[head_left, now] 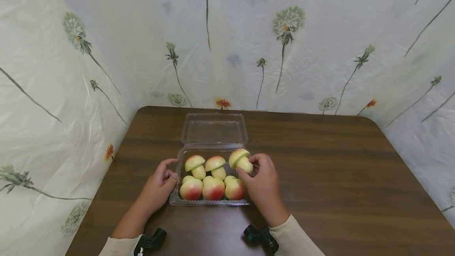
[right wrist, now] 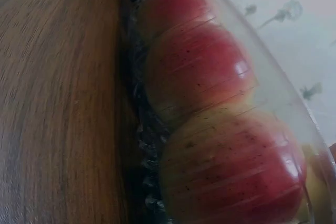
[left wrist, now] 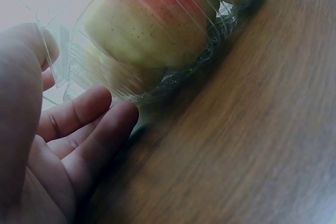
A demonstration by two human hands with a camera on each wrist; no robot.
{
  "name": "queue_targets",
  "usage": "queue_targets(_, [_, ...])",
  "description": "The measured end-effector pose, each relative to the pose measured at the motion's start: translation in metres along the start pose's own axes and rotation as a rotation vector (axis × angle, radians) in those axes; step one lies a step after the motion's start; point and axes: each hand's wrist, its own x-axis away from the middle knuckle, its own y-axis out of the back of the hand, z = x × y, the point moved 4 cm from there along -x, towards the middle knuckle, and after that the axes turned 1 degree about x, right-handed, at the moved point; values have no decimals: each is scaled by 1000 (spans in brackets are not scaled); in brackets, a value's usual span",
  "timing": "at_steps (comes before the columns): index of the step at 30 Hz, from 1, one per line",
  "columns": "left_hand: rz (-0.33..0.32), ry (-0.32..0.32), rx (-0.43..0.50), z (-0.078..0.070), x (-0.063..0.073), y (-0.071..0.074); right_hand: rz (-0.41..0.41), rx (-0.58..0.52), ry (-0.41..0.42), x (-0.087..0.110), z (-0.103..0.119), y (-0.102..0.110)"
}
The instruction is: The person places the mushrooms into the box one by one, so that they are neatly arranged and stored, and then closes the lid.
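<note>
A clear plastic clamshell container stands on the table with its lid hinged back. In it lie two rows of mushroom-shaped apple-like pieces, pale yellow with red tops, such as a front piece and a back piece. My left hand pinches the container's left edge; in the left wrist view its thumb meets the clear rim. My right hand grips a mushroom-shaped piece at the back right corner, cap tilted left. Whether that piece touches the container's floor is hidden.
The brown wooden table extends to the right of the container. A pale sheet with dandelion prints hangs behind and at both sides. Black wrist devices, one on the left and one on the right, sit near the sleeves.
</note>
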Motion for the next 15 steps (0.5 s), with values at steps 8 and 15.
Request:
queue_targets(8, [-3,-5,1,-1,1,1,32,124,46,2,2,-5])
queue_targets(15, [-6,-3,-8,-1,1,0,65,187,127,3,3,-4])
